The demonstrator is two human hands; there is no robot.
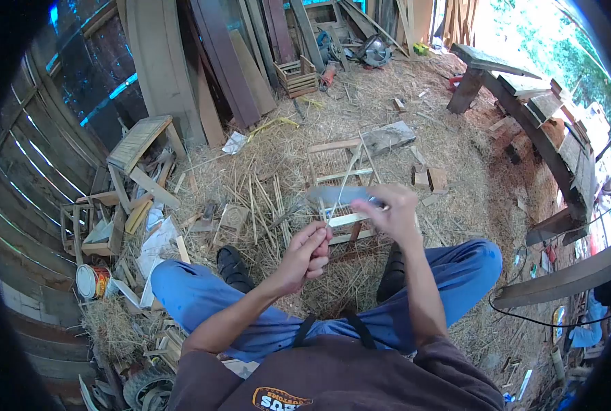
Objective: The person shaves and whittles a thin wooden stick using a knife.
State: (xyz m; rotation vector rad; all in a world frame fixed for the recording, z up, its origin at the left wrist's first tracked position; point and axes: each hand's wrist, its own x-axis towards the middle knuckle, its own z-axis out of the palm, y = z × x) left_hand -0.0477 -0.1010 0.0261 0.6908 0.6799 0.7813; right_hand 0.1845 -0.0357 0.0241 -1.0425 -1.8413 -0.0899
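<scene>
My left hand (pixel 307 255) is closed, its fingertips pinching the lower end of a thin wooden stick (pixel 350 168). The stick slants up and away from me. In my right hand (pixel 394 211) is a knife, gripped by its handle; the wide blade (pixel 336 194) points left and crosses the stick just above my left fingers. Whether the edge touches the wood I cannot tell. Below and beyond my hands, a small slatted wooden frame (pixel 347 219) lies on the floor between my feet, partly hidden by the blade and my right hand.
Thin wooden sticks (pixel 259 198) lie left of the frame on shaving-covered ground. A small wooden stool (pixel 139 142) stands at left, above a can (pixel 93 281). At the back are a slatted crate (pixel 297 77) and a circular saw (pixel 375 51). A heavy bench (pixel 559 137) runs along the right.
</scene>
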